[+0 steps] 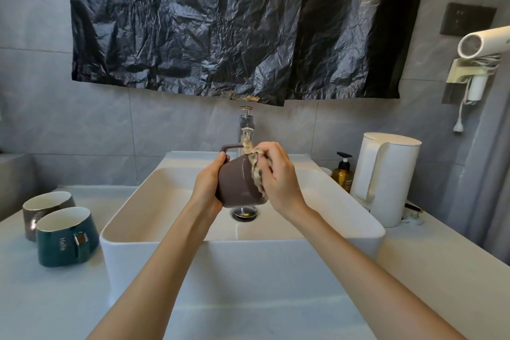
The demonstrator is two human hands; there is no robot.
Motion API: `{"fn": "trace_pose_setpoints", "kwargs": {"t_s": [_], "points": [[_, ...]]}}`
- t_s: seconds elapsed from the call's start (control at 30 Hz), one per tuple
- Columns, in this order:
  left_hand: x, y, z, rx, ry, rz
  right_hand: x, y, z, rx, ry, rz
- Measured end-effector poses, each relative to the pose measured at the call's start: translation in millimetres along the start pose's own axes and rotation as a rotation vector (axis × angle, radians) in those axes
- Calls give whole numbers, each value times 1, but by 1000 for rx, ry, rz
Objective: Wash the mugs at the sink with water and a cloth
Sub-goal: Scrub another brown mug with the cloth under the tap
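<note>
Above the white sink, my left hand grips a brown-purple mug lying on its side, handle pointing up and away. My right hand holds a beige patterned cloth against the mug's right end; whether that end is the rim or the base is hidden. The chrome tap stands just behind the mug. On the counter at the left stand two more mugs: a dark green one with "Hello" on it and a dark grey one behind it.
A white kettle and an amber pump bottle stand right of the sink. A white hair dryer hangs on the right wall with its cord dangling. A black plastic sheet covers the wall above the tap. The drain lies under the mug.
</note>
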State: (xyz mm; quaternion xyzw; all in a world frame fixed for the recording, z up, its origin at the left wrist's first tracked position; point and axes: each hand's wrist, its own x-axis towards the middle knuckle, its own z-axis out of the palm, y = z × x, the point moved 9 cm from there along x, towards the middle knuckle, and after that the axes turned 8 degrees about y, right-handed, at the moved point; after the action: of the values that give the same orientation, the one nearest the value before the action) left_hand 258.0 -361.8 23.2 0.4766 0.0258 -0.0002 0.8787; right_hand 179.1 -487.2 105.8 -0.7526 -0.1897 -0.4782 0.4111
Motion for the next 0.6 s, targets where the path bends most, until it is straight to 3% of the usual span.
{"fn": "trace_pose_setpoints", "kwargs": {"t_s": [0.1,0.23,0.33,0.5,0.6], "points": [[-1,3,1,1,-4,28,-11,31,3,118,-4,330],[-3,1,-2,4,41,42,-22,40,2,170,43,491],[-4,5,-11,-27,140,52,-42,53,21,240,-41,669],[-4,17,-26,6,291,219,-65,39,37,215,-161,706],[-7,20,-25,41,288,290,-62,20,39,127,-139,545]]}}
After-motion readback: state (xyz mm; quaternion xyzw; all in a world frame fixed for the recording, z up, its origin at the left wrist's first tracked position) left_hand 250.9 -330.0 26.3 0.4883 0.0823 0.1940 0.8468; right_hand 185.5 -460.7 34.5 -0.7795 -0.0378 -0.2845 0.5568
